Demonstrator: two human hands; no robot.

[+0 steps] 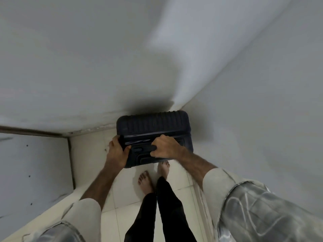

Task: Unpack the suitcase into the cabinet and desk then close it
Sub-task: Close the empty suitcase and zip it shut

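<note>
Corner: hands [118, 147] grip suitcase [152, 126] (shut).

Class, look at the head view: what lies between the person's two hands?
The dark suitcase, upright in the wall corner: the left hand grips its side, the right hand its top.

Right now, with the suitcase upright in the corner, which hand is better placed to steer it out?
Probably the right hand: it grips the suitcase across its top, near the middle. The left hand only holds its left edge.
</note>
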